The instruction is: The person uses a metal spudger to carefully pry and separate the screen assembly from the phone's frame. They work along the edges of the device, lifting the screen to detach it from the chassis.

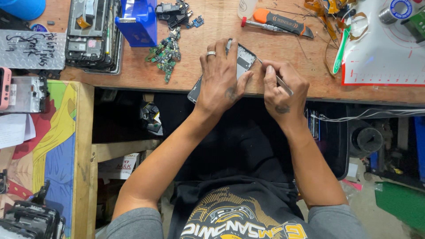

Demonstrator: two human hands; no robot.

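My left hand (pixel 221 77), with a ring on one finger, lies flat on an opened grey phone frame (pixel 245 59) and pins it to the wooden bench (pixel 133 73) at its front edge. My right hand (pixel 281 88) grips thin metal tweezers (pixel 283 84) whose tip touches the frame's right side. Most of the frame is hidden under my left palm; its lower corner juts past the bench edge.
Several small green circuit boards (pixel 166 55) lie left of the frame. A blue plastic bin (pixel 139 20), a stack of phone frames (pixel 93 35), an orange-handled screwdriver (pixel 276 22), a white work mat (pixel 389 48) and a solder spool (pixel 396 9) sit on the bench. A colourful side table (pixel 48 150) stands left.
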